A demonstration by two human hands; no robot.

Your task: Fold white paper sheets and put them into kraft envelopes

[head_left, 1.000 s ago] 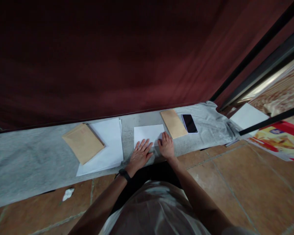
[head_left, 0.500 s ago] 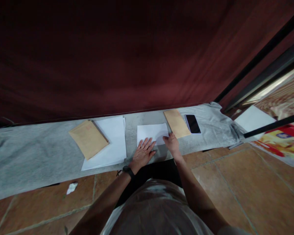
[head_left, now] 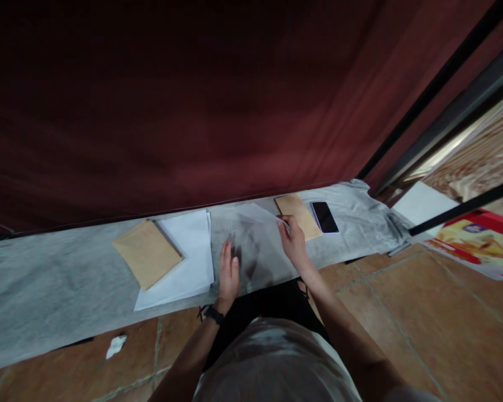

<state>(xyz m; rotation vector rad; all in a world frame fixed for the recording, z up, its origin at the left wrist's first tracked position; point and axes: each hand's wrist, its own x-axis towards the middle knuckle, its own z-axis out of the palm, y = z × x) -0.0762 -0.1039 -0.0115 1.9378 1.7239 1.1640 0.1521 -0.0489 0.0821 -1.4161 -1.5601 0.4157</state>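
My right hand (head_left: 292, 237) is closed on the right edge of a folded white sheet of paper (head_left: 260, 213), which is lifted off the cloth and blurred by motion. My left hand (head_left: 228, 273) is turned on its side above the grey cloth (head_left: 251, 257), fingers stretched out, holding nothing. Just beyond my right hand lies a brown envelope (head_left: 304, 215), partly hidden by that hand. To the left of my left hand is a stack of white paper (head_left: 195, 240), with a pile of brown envelopes (head_left: 148, 254) lying slanted across it.
A phone (head_left: 324, 216) lies to the right of the single envelope. Behind the cloth-covered surface hangs a dark red curtain (head_left: 218, 139). Crumpled white paper (head_left: 116, 346) is on the tiled floor. A red and yellow box (head_left: 482, 240) stands at the right, near dark metal bars.
The folded sheet, flat under both hands before, has been raised by my right hand. My left hand has come off it and moved left, turning onto its side.
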